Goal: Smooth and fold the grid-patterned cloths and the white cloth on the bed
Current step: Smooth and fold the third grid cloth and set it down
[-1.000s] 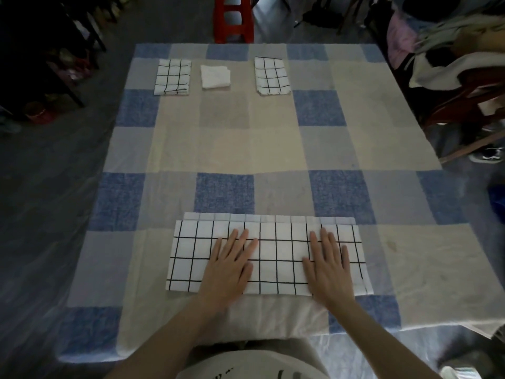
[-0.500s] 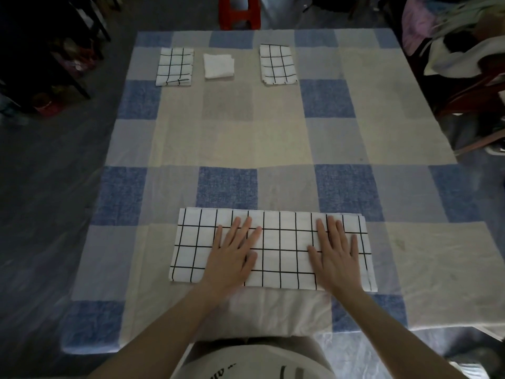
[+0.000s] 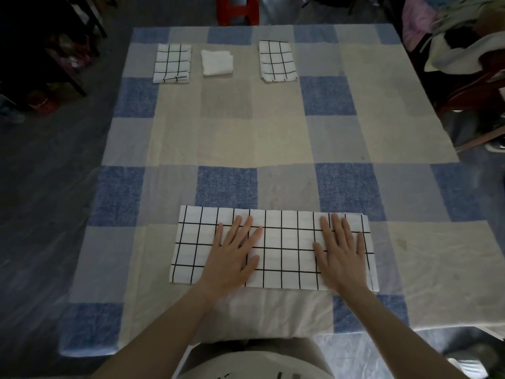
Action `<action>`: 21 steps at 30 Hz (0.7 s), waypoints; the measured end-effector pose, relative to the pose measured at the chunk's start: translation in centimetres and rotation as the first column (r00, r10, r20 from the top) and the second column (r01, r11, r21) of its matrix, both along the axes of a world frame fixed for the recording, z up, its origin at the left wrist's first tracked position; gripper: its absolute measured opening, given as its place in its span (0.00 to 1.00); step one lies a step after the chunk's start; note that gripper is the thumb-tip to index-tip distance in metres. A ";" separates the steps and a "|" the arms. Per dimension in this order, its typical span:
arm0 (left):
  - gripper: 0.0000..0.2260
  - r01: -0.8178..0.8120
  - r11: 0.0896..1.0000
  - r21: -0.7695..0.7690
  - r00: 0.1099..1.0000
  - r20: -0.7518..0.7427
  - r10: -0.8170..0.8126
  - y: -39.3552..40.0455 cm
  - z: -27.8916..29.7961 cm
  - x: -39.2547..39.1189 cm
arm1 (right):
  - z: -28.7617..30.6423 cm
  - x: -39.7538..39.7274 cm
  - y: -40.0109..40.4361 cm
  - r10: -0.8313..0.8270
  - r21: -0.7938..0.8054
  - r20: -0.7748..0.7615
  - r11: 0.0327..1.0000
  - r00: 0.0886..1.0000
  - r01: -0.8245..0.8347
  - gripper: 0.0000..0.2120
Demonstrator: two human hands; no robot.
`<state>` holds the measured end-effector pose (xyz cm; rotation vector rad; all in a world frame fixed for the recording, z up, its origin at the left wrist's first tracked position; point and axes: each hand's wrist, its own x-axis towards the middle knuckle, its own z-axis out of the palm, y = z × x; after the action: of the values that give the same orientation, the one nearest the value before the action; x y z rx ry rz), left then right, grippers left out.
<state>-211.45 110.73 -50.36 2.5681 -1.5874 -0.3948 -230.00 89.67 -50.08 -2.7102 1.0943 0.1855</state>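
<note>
While both hands stay flat, fingers straight | right hand [image 3: 343, 255] shifted rightward on grid cloth [image 3: 287, 247]

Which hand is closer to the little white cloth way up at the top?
The left hand, by a little. It presses the long grid cloth almost straight below the white cloth; the right hand presses the same cloth farther off to the right.

Dim, flat light leaves the bed [image 3: 273, 138] evenly lit with soft shadows; the surroundings beyond its edges sink into darkness. Wide-angle distortion bows its sides; detail is slightly soft.
</note>
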 end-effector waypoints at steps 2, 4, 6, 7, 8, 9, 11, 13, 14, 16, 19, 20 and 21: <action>0.26 0.074 0.997 -0.025 0.997 -0.003 -0.074 0.8 -0.3 0.5 | -0.1 0.0 -0.1 0.005 0.002 -0.006 1.000 1.000 -0.005 0.30; 0.27 0.127 0.992 -0.023 0.992 0.021 -0.127 1.7 -0.5 0.8 | -0.2 0.0 -0.2 0.006 -0.008 -0.012 1.000 1.000 -0.007 0.30; 0.27 0.133 0.991 -0.006 0.991 0.033 -0.133 2.0 -0.4 0.8 | 0.0 0.3 -0.1 -0.040 -0.047 -0.048 0.998 0.998 0.038 0.31; 0.27 0.134 0.991 0.002 0.990 0.039 -0.134 2.0 -0.4 0.8 | 0.5 0.7 0.3 -0.086 -0.072 -0.059 0.994 0.995 0.082 0.31; 0.27 0.135 0.991 0.008 0.990 0.044 -0.135 1.9 -0.4 0.7 | 1.1 1.5 0.9 -0.126 -0.087 -0.041 0.989 0.991 0.122 0.31; 0.27 0.134 0.991 0.010 0.990 0.047 -0.134 1.8 -0.3 0.6 | 1.9 2.6 1.9 -0.137 -0.087 0.005 0.987 0.991 0.137 0.30; 0.26 0.133 0.991 0.008 0.990 0.048 -0.133 1.8 -0.3 0.7 | 3.2 5.2 4.8 -0.062 -0.052 0.118 0.996 0.991 0.068 0.28; 0.25 0.132 0.991 -0.002 0.990 0.038 -0.132 1.8 -0.5 0.8 | 3.5 7.7 8.0 0.071 0.009 0.192 0.997 0.979 -0.074 0.26; 0.25 0.131 0.991 -0.004 0.991 0.025 -0.131 1.8 -0.6 0.8 | 3.0 8.5 9.4 0.120 0.050 0.192 0.990 0.974 -0.132 0.26; 0.25 0.129 0.992 0.005 0.992 0.015 -0.129 1.7 -0.7 0.8 | 1.5 8.9 10.9 0.162 0.091 0.137 0.980 0.977 -0.176 0.27; 0.25 0.134 0.991 0.020 0.990 0.038 -0.135 1.7 -0.6 0.9 | -0.1 7.9 10.7 0.175 0.068 0.082 0.981 0.981 -0.181 0.28; 0.24 0.135 0.991 0.016 0.990 0.044 -0.136 1.7 -0.6 1.0 | -0.2 7.5 10.2 0.185 0.065 0.069 0.980 0.980 -0.190 0.28; 0.24 0.140 0.990 0.015 0.989 0.047 -0.141 1.7 -0.5 1.0 | -0.2 6.9 9.5 0.182 0.062 0.060 0.981 0.982 -0.185 0.28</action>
<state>-210.45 112.39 -50.86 2.5002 -1.7943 -0.3580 -223.08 99.14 -50.25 -2.7374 0.8079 0.1739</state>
